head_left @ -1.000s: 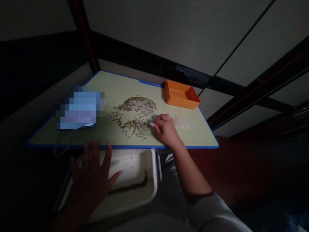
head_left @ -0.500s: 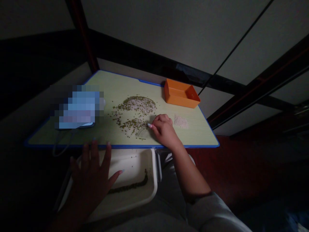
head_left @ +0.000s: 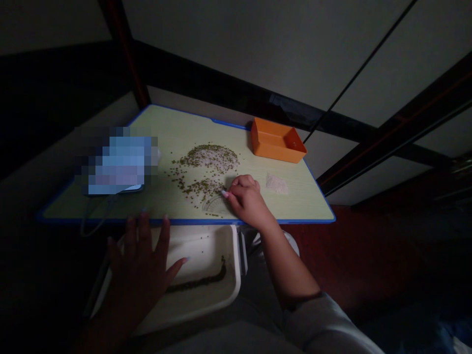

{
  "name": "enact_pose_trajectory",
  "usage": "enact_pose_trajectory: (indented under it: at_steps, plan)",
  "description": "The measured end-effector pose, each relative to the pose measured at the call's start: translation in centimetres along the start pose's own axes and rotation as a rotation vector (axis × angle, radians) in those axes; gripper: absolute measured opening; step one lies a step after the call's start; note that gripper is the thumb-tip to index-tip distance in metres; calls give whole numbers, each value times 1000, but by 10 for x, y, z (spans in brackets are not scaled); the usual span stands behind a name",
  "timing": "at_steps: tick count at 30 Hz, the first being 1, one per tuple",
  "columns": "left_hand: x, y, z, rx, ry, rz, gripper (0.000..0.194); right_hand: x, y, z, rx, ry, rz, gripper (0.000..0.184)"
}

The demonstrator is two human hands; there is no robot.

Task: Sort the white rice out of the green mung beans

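Observation:
My right hand rests at the table's front edge, fingers closed on a clear plastic protractor that lies against the tabletop. Just left of and beyond it, green beans are scattered among pale, rice-like grains in two loose heaps. A few beans lie along the protractor's near side. My left hand is open, fingers spread, over the left part of a white basin below the table edge. Inside that basin, a dark band of beans lies along the near side.
An orange open box stands at the table's back right. In front of it is a small pile of pale grains. A blurred-out device with a cable sits at the left. The yellow-green tabletop has a blue rim.
My right hand has shifted slightly left with the protractor, nearer the beans. My left hand stays spread over the basin.

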State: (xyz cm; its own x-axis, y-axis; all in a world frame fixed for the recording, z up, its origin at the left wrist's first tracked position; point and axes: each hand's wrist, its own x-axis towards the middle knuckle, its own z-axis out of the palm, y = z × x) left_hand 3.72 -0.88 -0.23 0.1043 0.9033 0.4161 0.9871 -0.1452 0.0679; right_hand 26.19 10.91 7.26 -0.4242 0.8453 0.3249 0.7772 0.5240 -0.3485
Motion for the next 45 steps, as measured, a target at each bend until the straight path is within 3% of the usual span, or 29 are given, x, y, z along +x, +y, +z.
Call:
enact_pose_trajectory:
  at_steps: [11, 17, 23, 33, 39, 45]
  plan:
    - [-1, -5, 3, -12, -38, 0, 106, 0, -8, 5, 46, -19, -14, 28]
    - [0, -2, 2, -9, -24, 3, 102, -3, -6, 2, 181, -37, -130, 29]
    - [0, 2, -1, -16, -12, -24, 99, 1, 3, 5, 337, 167, 14, 38]
    - [1, -3, 8, 51, 26, 12, 92, 6, 12, 20, 468, 605, 198, 34]
    - [1, -5, 11, 84, 6, 8, 81, 7, 16, 26, 496, 706, 224, 36]
    - [2, -5, 9, 78, -19, -12, 74, 9, 19, 28, 485, 727, 277, 36]
